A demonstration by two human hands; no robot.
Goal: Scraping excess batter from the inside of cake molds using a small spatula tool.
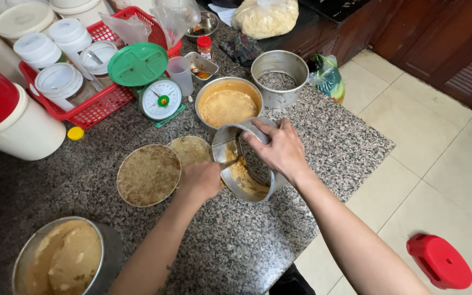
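Observation:
My right hand [279, 147] grips the rim of a tilted round metal tin [247, 188] lying on its side on the granite counter [236, 246]. Brown crumb mix clings to the tin's inner wall. My left hand [203, 177] is closed at the tin's mouth, seemingly around a small scraper that is mostly hidden. Just left of that hand lie two flat round discs coated in brown crumbs, a large one [148, 175] and a smaller one [189, 148] behind it.
A metal bowl of tan batter [228, 104] and an empty round tin [279, 79] stand behind. A green kitchen scale [157, 90], a red basket of lidded jars [91, 106], a white tub [23, 131] and another batter bowl [66, 257] are left. A red stool [441, 262] sits on the floor.

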